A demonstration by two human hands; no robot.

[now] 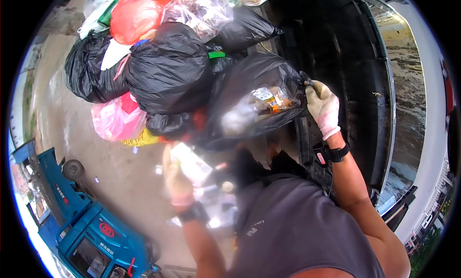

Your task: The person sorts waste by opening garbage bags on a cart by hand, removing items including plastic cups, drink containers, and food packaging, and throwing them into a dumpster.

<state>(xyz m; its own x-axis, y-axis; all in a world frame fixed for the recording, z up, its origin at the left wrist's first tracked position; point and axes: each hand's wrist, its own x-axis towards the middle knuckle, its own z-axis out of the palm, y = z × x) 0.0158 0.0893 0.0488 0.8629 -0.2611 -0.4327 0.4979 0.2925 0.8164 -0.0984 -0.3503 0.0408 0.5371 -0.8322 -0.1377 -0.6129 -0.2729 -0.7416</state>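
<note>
A glove covers my right hand (322, 106), whose fingers pinch the gathered edge of a translucent black bag (240, 88). Wrappers and white items show through that bag's plastic. My left hand (176, 175), also gloved, is blurred by motion beside a white carton-like item (192, 163); whether it grips the item cannot be made out. Below it are blurred white and clear pieces (216, 206). Next to the held bag, a large full black bag (168, 67) rests against a red bag (137, 16) and a pink bag (119, 118).
A dark ribbed metal bed or wall (345, 86) stands at the right. At the lower left is a blue three-wheeled vehicle (105, 239), with a loose-looking tyre (73, 169) above it. Another black bag (93, 69) lies at the left of the pile.
</note>
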